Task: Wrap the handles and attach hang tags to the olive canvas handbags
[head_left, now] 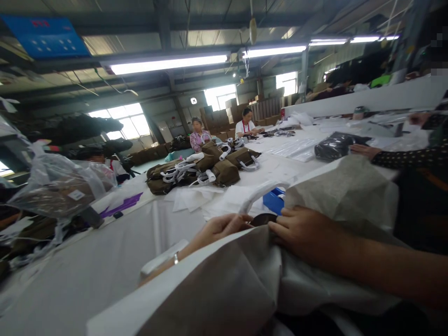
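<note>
Bagging step under way: left hand point(224, 227) and right hand point(304, 233), fingers pinching the white fabric bag point(241, 275) around a dark item point(263, 219) on the table point(87, 270); next needs steady seating inside.

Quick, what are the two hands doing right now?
Left hand: closed, pinching the edge of the white non-woven fabric bag.
Right hand: fingers curled, gripping the same bag.

Dim hall under glaring ceiling tubes point(168, 64) and blown-out windows point(121, 119); soft foreground, wide-angle bending at edges.
</note>
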The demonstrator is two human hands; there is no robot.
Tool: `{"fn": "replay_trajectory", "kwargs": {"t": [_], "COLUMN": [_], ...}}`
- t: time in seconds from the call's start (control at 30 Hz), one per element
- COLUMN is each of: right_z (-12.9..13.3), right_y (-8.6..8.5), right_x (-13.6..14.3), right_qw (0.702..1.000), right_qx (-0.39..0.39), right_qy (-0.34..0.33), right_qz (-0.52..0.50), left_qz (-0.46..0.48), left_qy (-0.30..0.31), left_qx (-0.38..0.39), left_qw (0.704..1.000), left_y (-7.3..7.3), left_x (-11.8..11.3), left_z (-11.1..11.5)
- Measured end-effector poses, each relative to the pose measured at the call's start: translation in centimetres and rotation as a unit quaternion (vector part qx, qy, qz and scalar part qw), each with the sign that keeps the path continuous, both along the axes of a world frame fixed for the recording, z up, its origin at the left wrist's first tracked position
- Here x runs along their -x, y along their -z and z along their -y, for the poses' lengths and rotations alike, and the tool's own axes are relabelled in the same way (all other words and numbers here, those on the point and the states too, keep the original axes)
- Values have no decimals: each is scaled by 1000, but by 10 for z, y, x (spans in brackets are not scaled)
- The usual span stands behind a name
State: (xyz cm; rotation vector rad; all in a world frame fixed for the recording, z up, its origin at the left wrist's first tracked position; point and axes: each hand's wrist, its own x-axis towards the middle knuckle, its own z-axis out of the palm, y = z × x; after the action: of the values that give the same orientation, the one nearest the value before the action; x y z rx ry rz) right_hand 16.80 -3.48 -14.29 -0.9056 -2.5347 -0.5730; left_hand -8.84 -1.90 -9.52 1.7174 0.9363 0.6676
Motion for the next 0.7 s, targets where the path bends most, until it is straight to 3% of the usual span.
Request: {"fn": "replay_trajectory", "kwargs": {"t": [0.1,0.13,0.2,0.27,0.33,0.5,0.63,0.7], "right_z": [-1,-1,-2,-5,-9,-23,-30,-31], "right_y": [-1,-4,-15,-29,-40,-40,-31,-31], "right_x": [4,5,5,2,-4,-20,-24,-22], "right_qw": [1000,1000,999,996,988,967,967,977], "right_qx": [21,19,-11,-72,-145,-230,-231,-192], "right_qy": [-16,-23,-33,-42,-60,-107,-105,-84], "right_qz": [4,0,-11,-16,-12,-11,-21,-26], "left_qz": [-9,-57,-197,-309,-332,-314,-318,-294], "left_qy": [75,96,100,70,45,-12,-32,-29], "left_qx": [101,86,-21,-133,-180,-133,-85,-82], "left_qw": [992,990,975,939,925,940,944,952], "left_y": [-36,-43,-49,-41,-28,-12,-11,-7], "left_x": [9,8,4,-1,-3,4,9,10], "left_z": [27,37,52,59,59,44,29,21]}}
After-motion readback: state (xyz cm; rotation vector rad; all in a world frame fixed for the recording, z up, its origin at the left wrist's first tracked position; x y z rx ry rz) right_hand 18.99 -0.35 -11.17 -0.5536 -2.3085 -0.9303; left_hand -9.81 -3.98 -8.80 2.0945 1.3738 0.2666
